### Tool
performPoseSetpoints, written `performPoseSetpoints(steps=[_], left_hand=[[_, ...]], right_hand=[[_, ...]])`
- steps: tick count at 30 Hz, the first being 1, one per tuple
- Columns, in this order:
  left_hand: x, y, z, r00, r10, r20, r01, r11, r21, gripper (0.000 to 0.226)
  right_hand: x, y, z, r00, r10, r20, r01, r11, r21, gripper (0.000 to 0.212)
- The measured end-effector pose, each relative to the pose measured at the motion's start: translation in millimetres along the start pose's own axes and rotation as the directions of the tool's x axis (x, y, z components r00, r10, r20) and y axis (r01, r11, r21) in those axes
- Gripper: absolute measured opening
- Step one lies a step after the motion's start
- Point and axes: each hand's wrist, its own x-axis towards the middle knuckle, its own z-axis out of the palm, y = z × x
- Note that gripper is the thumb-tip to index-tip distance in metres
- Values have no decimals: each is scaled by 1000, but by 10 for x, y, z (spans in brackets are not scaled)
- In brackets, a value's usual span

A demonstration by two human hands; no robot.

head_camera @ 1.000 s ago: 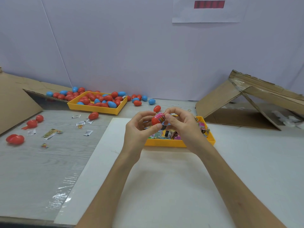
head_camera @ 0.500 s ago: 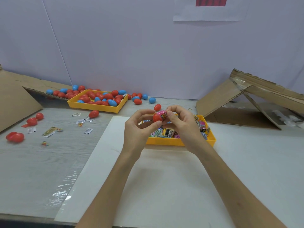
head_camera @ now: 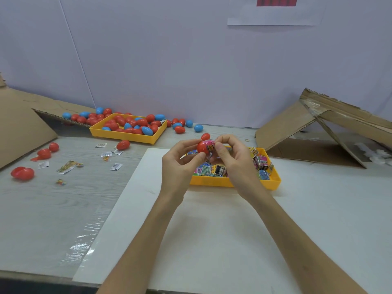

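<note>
Mid-fill, I judge: left hand [head_camera: 180, 164] grips a red egg shell [head_camera: 202, 147] above the packet tray [head_camera: 233, 183], right hand [head_camera: 235, 164] pinches a pink packet [head_camera: 210, 144] into it — closing is left (plenty of packets [head_camera: 263, 174] wait; closed eggs [head_camera: 146, 130] crowd the far tray [head_camera: 127, 138]).

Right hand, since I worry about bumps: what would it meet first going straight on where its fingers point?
The right hand pinches a pink foil packet and points leftward; straight on, it would probably press first into the red plastic egg shell that the left hand grips.
</note>
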Motion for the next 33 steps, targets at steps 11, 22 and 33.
performPoseSetpoints(steps=[11,22,33], left_hand=[[9,43,-16,993,-122,12,121,971,-205,44],[34,13,-34,992,-121,-26,116,981,-153,46],[27,-4,-32,996,-93,-15,90,989,-119,55]], right_hand=[[21,-21,-80,998,-31,48,26,994,106,5],[17,-35,-94,996,-41,79,32,992,119,8],[8,-60,-108,991,-74,114,67,996,64,8]])
